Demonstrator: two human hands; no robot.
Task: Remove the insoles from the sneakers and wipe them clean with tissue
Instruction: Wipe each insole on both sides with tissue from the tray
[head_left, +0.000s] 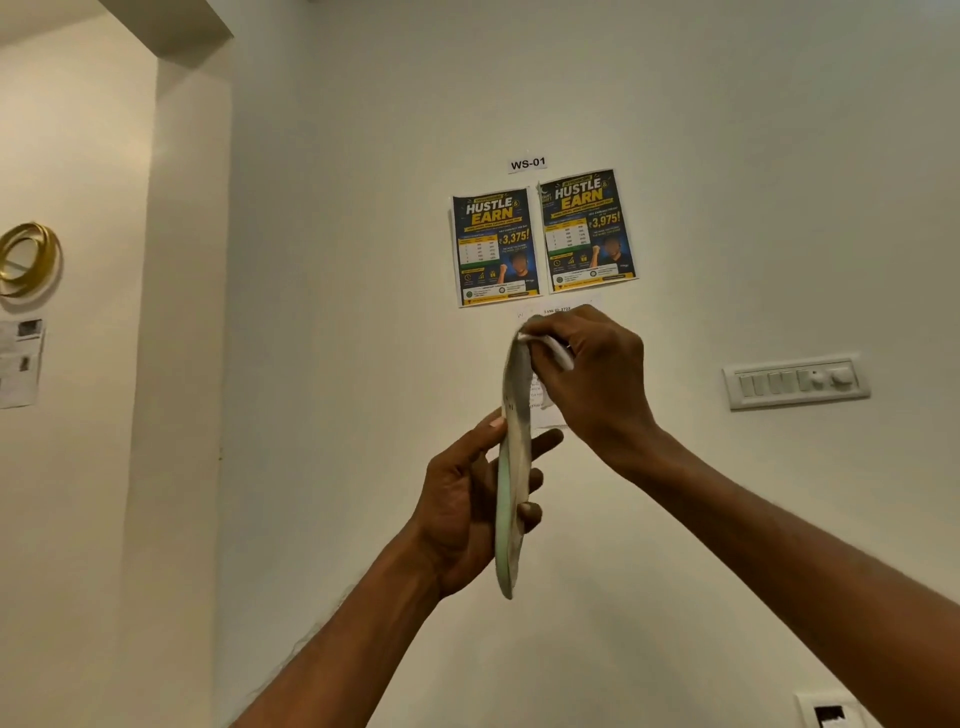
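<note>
A pale grey-white insole (514, 467) with a greenish edge stands upright, edge-on to me, held up in front of the wall. My left hand (467, 499) grips its lower half, thumb on the left side and fingers wrapped round the right. My right hand (587, 374) is closed on a white tissue (550, 351) and presses it against the insole's top end. Most of the tissue is hidden inside the fingers. No sneakers are in view.
The cream wall carries two dark posters (540, 239) under a "WS-01" label (528, 163). A switch panel (795, 382) sits to the right, a socket (831, 714) lower right. A gold ring ornament (26, 260) and papers (21, 364) hang on the left wall.
</note>
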